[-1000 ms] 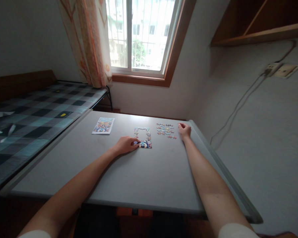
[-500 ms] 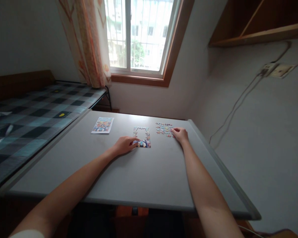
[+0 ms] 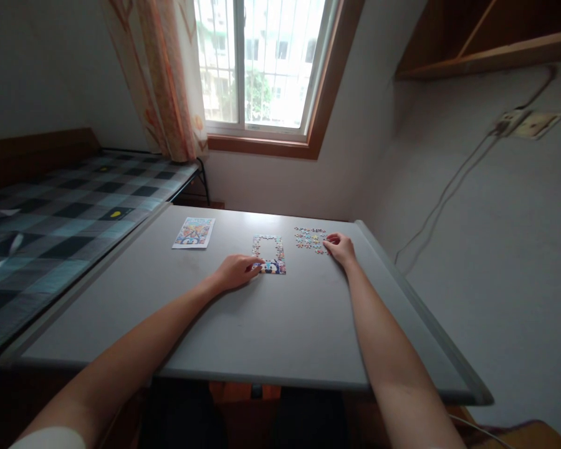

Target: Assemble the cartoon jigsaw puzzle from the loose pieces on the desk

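Observation:
A partly assembled jigsaw puzzle [image 3: 281, 265] lies flat on the grey table, its border joined around a bare middle and its bottom rows filled in. My left hand [image 3: 236, 272] rests at its lower left, fingers stretched onto the puzzle and holding nothing. Loose puzzle pieces [image 3: 307, 239] are spread in rough rows to the right of the puzzle. At their right edge, my right hand [image 3: 341, 249] has thumb and fingertips closed in a pinch on a puzzle piece, which the fingers mostly cover. A printed picture sheet [image 3: 194, 233] lies at the far left.
The grey table [image 3: 262, 330] runs up to the wall beneath a barred window [image 3: 266, 68]. To the left stands a bed [image 3: 88, 199] with a checked cover. A cable [image 3: 442, 199] hangs from a socket on the right wall, below a wooden shelf [image 3: 486, 56].
The view has shifted slightly. My right hand stays by the loose pieces, its fingers slightly rearranged at their right edge. My left hand remains on the puzzle.

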Demonstrator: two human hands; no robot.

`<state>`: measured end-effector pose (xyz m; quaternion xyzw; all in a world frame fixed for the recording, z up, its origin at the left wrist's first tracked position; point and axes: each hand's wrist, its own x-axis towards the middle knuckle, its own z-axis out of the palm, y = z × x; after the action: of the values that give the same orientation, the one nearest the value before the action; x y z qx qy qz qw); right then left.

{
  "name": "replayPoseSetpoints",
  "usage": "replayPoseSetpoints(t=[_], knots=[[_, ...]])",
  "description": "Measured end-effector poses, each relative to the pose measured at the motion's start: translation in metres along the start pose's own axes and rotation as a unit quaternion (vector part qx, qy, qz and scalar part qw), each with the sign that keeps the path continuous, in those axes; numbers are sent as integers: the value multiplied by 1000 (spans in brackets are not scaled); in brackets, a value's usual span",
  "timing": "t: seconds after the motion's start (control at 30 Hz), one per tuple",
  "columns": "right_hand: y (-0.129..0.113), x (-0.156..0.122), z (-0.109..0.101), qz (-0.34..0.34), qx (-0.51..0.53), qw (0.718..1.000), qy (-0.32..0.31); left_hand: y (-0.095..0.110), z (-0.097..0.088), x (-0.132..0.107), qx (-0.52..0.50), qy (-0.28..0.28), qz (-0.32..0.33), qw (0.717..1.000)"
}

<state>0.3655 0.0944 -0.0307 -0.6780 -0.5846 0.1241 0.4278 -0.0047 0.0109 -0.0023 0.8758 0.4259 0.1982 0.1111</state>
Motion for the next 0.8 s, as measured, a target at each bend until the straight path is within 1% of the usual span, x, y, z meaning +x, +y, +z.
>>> replayPoseSetpoints(t=[0.1, 0.2, 0.27, 0.33, 0.4, 0.5, 0.6, 0.7, 0.8], knots=[[-2, -2, -3, -5, 63, 997, 43, 2, 0, 0, -4, 5, -3, 1000], [-8, -5, -6, -42, 83, 992, 89, 5, 1, 1, 1, 10, -13, 1000], [-17, -7, -3, -71, 91, 989, 95, 6, 2, 1, 10, 8, -23, 1000], [-33, -10, 4, -91, 114, 985, 92, 7, 2, 2, 17, 2, -30, 999], [-56, -16, 17, -112, 150, 980, 66, 8, 2, 3, 17, -5, -32, 999], [-95, -32, 40, -128, 211, 969, -26, 8, 1, 3, 10, -11, -33, 999], [-125, -52, 62, -143, 216, 960, -105, 9, -2, 1, -2, -19, -35, 999], [-136, -70, 76, -151, 201, 956, -153, 9, -4, -1, -11, -25, -33, 999], [-134, -82, 81, -152, 189, 952, -188, 9, -5, -1, -18, -24, -34, 999]])
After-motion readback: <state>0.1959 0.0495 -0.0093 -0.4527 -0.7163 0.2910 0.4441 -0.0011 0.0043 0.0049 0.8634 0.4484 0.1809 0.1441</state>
